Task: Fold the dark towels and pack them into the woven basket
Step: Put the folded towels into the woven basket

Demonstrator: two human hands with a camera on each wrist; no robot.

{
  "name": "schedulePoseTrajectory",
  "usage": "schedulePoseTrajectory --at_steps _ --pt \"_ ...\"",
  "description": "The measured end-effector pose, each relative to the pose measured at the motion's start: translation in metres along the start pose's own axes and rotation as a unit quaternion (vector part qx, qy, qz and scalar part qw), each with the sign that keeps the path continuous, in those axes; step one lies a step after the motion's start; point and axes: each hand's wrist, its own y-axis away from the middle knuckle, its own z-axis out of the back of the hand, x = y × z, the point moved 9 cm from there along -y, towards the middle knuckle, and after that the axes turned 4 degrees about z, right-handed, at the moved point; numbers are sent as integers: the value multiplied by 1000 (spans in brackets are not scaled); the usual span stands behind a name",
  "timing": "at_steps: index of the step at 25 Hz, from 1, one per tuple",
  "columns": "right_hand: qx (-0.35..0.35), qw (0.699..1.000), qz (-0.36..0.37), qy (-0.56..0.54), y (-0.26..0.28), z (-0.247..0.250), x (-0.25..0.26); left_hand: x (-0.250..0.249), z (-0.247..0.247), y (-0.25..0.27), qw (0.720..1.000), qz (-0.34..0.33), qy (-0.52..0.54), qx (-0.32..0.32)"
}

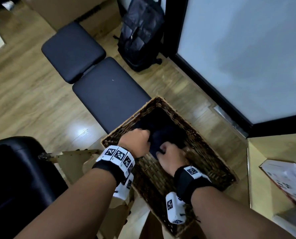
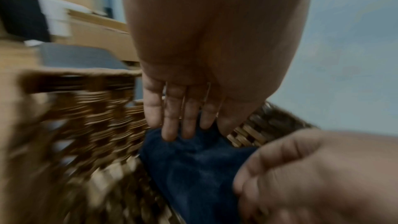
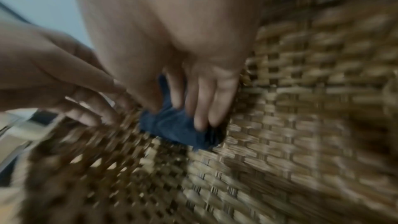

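Observation:
The woven basket point(image 1: 130, 118) stands on the floor below me, and both hands are inside it. A dark navy towel point(image 1: 162, 133) lies bunched at its far end. My left hand point(image 1: 137, 139) points down into the basket; in the left wrist view its fingers point(image 2: 170, 125) are straight, with the tips pressing on the towel point(image 2: 193, 168). Just right of it, my right hand point(image 1: 168, 153) pinches a fold of the towel point(image 3: 172, 125) between thumb and fingers point(image 3: 202, 108). Blurred basket weave point(image 3: 301, 108) fills the wrist views. The towel's far part is in shadow.
Two dark padded stools point(image 1: 109, 94) stand just behind the basket, and a black backpack point(image 1: 142, 31) leans by a frosted glass door point(image 1: 247, 57). A black chair point(image 1: 19, 169) and cardboard point(image 1: 74, 163) are at my left. A wooden ledge with a printed sheet point(image 1: 285, 178) is at my right.

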Motion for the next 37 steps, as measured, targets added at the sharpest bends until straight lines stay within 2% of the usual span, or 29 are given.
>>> schedulePoseTrajectory --at_steps 2,4,5,9,14,17,19,21,23,24,26,28,31,34,37 --pt "124 991 25 33 24 -19 12 17 5 33 995 53 84 -19" --pt "183 979 60 64 53 -25 23 35 7 71 979 108 164 -45" --pt "191 975 81 78 67 -25 29 44 7 93 969 135 201 -57" --pt "187 968 144 84 107 -20 60 74 0 184 924 219 290 -121" --pt "188 944 254 99 172 -52 129 127 -22 323 864 315 331 -210" --pt "203 918 316 126 211 -82 170 158 -26 390 825 340 360 -272" --pt "205 909 338 135 232 -102 197 183 -20 432 790 340 376 -346" --pt "195 908 346 136 246 -123 221 210 -16 466 760 339 371 -413" --pt "172 918 337 122 258 -142 241 241 -23 491 745 363 341 -444" --pt "162 924 329 108 263 -153 250 257 -28 500 749 390 310 -437" --pt "152 936 304 89 271 -174 263 287 -54 502 768 456 277 -356" --pt "139 949 271 78 276 -198 272 309 -84 500 763 477 337 -277" --pt "95 965 232 74 280 -215 276 322 -100 501 744 465 399 -266" --pt "58 976 197 78 282 -211 277 327 -107 495 746 446 427 -249" --pt "-9 953 239 184 294 -197 289 328 -113 490 745 427 452 -239"
